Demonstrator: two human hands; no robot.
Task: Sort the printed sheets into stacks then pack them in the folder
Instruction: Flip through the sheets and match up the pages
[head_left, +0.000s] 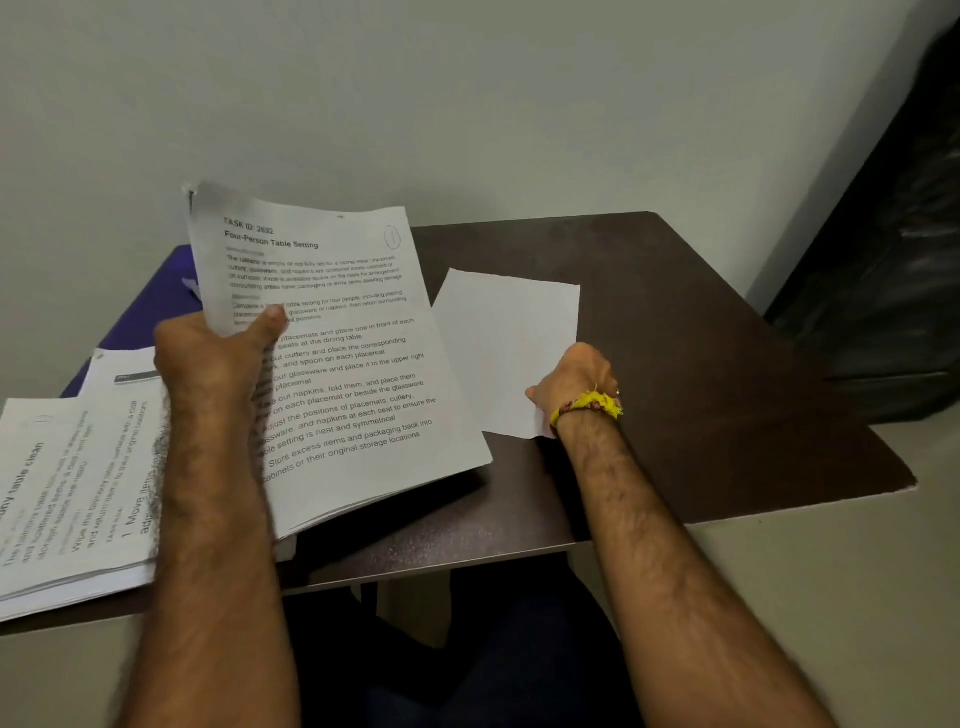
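White sheets (337, 332) in left hand (208, 353)

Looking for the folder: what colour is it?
Purple, at the table's far-left, head view.

A dark brown table (701, 374) with a rounded far-right corner stands pushed against a plain pale wall (467, 93). Beyond the table's right edge, a black, glossy bulk (893, 249), too blurred to name, leans in the room's corner. Below the table's near edge shows a light floor (831, 597), and under the table lie the person's dark-trousered legs (467, 665).
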